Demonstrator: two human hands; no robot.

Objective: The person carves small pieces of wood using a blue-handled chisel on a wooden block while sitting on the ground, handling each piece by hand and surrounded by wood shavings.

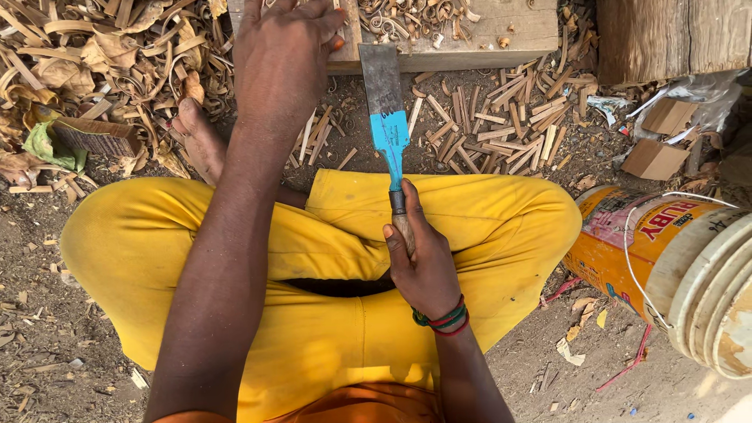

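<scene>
- Dirt ground (47,329): carries everything.
- Wood shavings (86,47): heaped at upper left.
- Short wood sticks (501,129): scattered before the timber block (486,39).
- Cardboard scraps (654,157): at right.
- Yellow bucket (627,251): lying on its side, beside stacked pails (713,290).

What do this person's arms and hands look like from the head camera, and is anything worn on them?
Both arms are bare, with no sleeves or gloves in view. The right hand has a stack of thin bangles at the wrist, in red, green and dark colours. The left hand and its forearm carry nothing: no band, watch or ring shows.
</scene>
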